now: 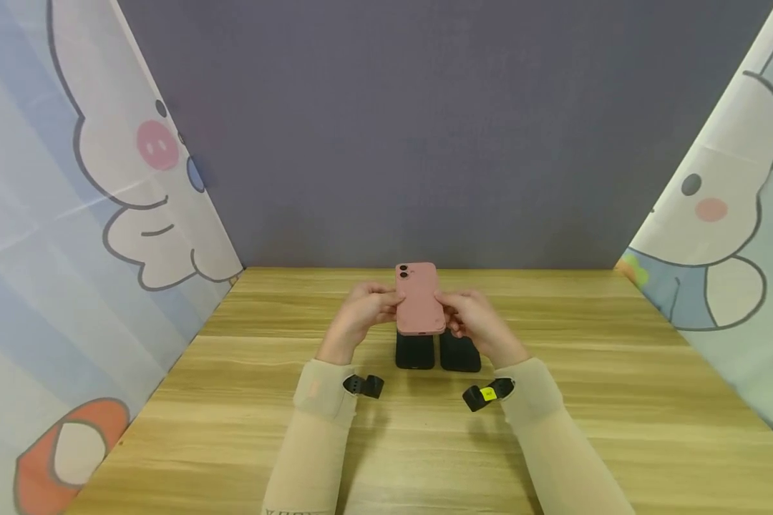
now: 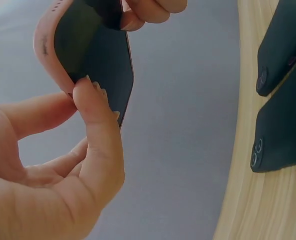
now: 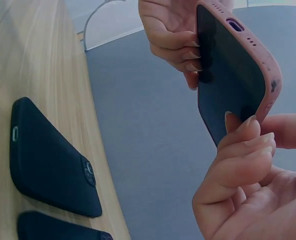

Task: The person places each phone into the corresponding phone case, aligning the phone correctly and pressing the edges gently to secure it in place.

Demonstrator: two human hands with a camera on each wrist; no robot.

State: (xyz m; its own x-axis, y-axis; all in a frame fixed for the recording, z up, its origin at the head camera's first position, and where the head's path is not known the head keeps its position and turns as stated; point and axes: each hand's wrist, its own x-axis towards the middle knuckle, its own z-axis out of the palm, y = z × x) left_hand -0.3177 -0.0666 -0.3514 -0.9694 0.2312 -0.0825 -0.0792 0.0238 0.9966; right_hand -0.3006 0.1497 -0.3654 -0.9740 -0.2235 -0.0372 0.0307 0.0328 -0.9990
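Note:
A smartphone in a pink case point(image 1: 420, 304) is held up over the table, its back with two camera lenses facing the head camera. My left hand point(image 1: 361, 315) pinches one long edge, thumb on the case and fingers against the dark screen point(image 2: 95, 50). From the other side my right hand point(image 1: 479, 323) grips the opposite edge in the same way, its fingers on the screen point(image 3: 230, 75). Below lie two black phones or phone cases, the left one point(image 1: 415, 352) and the right one point(image 1: 460, 352), side by side with a narrow gap, camera rings facing up.
A wood-grain table point(image 1: 232, 443) runs under both forearms. A grey panel point(image 1: 425, 129) stands along its back edge. Cartoon-printed cloths hang at the left point(image 1: 26, 286) and right point(image 1: 741, 286). Black straps with small modules sit on both wrists.

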